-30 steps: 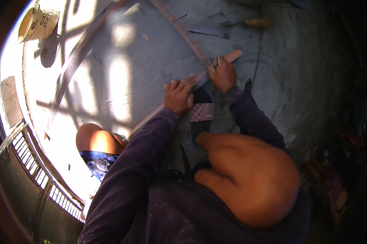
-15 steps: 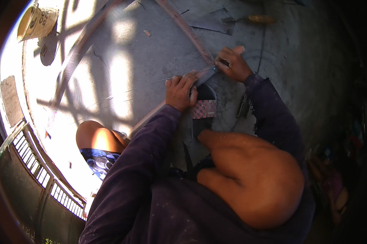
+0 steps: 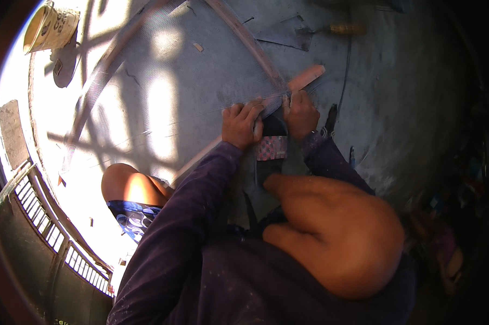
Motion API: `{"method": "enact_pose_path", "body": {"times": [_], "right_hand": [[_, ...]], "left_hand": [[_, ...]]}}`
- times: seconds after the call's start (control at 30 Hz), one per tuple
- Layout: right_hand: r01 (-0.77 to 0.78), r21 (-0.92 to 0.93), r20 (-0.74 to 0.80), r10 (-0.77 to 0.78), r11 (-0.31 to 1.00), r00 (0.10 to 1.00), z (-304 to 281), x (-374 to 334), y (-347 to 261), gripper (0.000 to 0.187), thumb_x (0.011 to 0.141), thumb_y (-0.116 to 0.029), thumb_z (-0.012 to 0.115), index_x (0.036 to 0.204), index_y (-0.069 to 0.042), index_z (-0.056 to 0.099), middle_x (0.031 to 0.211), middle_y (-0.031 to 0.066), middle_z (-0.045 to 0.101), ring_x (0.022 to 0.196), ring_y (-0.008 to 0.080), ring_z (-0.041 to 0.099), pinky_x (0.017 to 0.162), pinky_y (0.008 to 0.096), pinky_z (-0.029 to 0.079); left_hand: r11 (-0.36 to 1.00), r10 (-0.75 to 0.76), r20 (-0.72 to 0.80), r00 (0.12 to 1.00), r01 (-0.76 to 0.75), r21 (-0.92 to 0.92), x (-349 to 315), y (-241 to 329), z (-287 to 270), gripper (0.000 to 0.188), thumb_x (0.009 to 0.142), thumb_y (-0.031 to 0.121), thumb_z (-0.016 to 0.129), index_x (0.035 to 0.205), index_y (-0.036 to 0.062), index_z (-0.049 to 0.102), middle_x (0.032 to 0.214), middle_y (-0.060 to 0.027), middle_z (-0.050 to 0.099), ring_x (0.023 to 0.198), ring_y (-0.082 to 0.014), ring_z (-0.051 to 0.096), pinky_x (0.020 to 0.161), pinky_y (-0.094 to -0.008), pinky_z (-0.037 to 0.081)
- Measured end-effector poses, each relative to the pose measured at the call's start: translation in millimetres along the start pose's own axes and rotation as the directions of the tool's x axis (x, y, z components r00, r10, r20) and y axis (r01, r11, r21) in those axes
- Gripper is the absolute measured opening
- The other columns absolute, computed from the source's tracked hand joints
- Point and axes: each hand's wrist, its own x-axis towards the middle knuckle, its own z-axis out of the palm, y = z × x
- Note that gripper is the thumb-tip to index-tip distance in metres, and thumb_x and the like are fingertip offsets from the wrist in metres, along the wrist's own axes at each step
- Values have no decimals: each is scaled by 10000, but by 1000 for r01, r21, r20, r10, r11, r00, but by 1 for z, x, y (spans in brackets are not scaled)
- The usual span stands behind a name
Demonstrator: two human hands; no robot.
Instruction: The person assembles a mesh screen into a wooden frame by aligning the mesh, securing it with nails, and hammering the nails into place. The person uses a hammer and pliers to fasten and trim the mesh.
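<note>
The mesh (image 3: 201,81), stretching from the hands toward 10 o'clock over the wooden frame (image 3: 244,39), could pucker or tear near the corner if the right hand (image 3: 302,115) pulls unevenly, or if the left hand (image 3: 241,125) lets the lower slat (image 3: 308,77) slip. The right grip is curled nearly closed by the corner (whatever it pinches is hidden). The left grip is half-curled, fingers across slat and mesh; whether its thumb clamps underneath, I cannot tell. Just beside, at 6 o'clock, sits a sandal (image 3: 271,148); from the corner, a trowel (image 3: 304,32) lies at 1 o'clock.
</note>
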Motion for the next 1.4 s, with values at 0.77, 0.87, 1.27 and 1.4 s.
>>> {"method": "enact_pose_path", "body": {"times": [0.77,0.87,1.27,1.4], "right_hand": [[-658,635,748,536,-405,392,-53,25,-47,94,911,-39,645,916,50,615,764,55,598,608,107,583,511,226,454],[-724,646,735,449,-240,507,-76,15,-40,123,927,-53,640,995,49,639,796,63,624,639,129,615,528,255,485],[579,232,113,-612,782,782,-67,37,54,269,865,-147,715,1127,-108,665,1079,41,643,981,235,689,703,380,598],[707,242,181,-747,664,639,-66,65,58,189,860,-146,705,1036,-89,670,991,79,671,879,277,703,662,406,599]], "left_hand": [[998,16,49,999,-12,-68,4,20,-20,388,765,102,646,1147,161,666,1307,4,676,990,-263,596,893,-405,388],[999,6,66,998,-4,-35,5,22,-22,387,768,116,653,1152,163,669,1310,7,674,994,-263,597,894,-402,389],[999,22,45,999,-20,-25,2,20,-18,411,772,186,686,1181,154,668,1285,-1,677,981,-249,598,863,-416,407],[1000,-1,44,999,2,-15,5,25,-25,468,761,164,684,1228,145,653,1316,-22,665,992,-266,592,867,-430,415]]}}
